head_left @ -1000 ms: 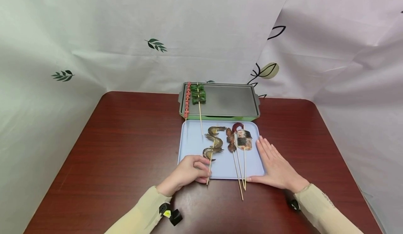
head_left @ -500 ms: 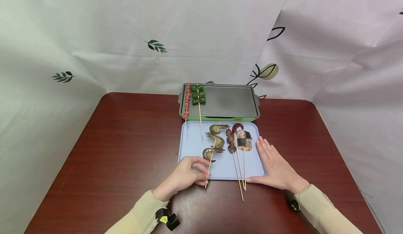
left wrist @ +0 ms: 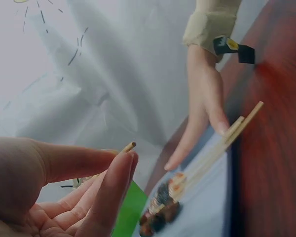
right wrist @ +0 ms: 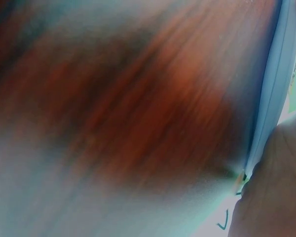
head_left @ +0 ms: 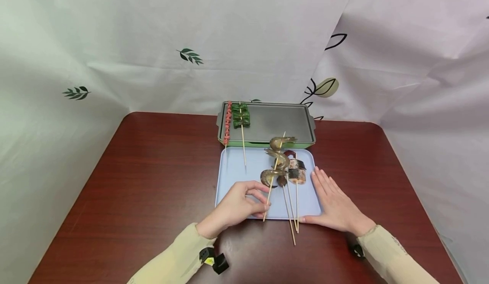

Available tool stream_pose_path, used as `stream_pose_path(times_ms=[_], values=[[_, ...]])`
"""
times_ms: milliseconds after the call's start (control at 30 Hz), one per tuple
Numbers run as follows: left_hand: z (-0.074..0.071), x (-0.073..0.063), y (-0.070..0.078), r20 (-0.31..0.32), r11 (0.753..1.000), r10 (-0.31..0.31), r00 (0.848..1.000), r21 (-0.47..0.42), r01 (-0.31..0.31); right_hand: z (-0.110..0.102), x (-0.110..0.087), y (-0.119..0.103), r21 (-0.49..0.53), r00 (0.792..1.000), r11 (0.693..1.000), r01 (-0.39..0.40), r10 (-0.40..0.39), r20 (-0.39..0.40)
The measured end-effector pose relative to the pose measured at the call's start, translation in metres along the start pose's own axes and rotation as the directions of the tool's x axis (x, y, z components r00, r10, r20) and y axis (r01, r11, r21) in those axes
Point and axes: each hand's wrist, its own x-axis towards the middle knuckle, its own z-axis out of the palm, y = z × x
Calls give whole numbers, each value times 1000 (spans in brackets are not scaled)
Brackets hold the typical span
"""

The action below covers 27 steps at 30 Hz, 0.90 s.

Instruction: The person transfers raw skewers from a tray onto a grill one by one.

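Note:
My left hand (head_left: 246, 203) pinches the stick of a shrimp skewer (head_left: 278, 158) between thumb and fingers; its stick end (left wrist: 130, 146) pokes out past the fingertips in the left wrist view. The shrimp hang over the tray's upper right, overlapping the brown meat skewer (head_left: 282, 181) and the far tray edge. My right hand (head_left: 338, 203) lies with straight fingers along the right rim of the light blue tray (head_left: 233, 178), thumb at the near corner. Beside it on the tray rests a fish skewer (head_left: 296, 175), with a dark red curled piece (head_left: 289, 153) on another stick behind.
Behind the tray stands a grey grill pan (head_left: 279, 120) on a green base. A skewer of small red pieces (head_left: 227, 122) and a green pepper skewer (head_left: 241, 115) lie on its left side, sticks reaching over the tray. A brown wooden table (head_left: 160, 169) carries everything.
My left hand has raised the shrimp skewer off the tray and carried it right and forward, over the meat skewer. The right hand stays in place.

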Motion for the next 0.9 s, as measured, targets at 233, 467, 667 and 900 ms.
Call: stream_pose_path(times_ms=[233, 467, 667, 900], values=[[3, 21, 18, -41, 999, 47, 998, 27, -46, -1, 0, 0, -5, 1000, 1000, -8, 8, 6], [-1, 43, 31, -80, 998, 58, 995, 32, -55, 0, -1, 2, -15, 1000, 1000, 3, -3, -13], [-7, 59, 41, -124, 998, 49, 991, 36, -45, -1, -1, 2, -21, 1000, 1000, -6, 6, 1], [-16, 81, 50, -162, 999, 13, 987, 39, -7, 0, 0, 0, -3, 1000, 1000, -23, 23, 17]])
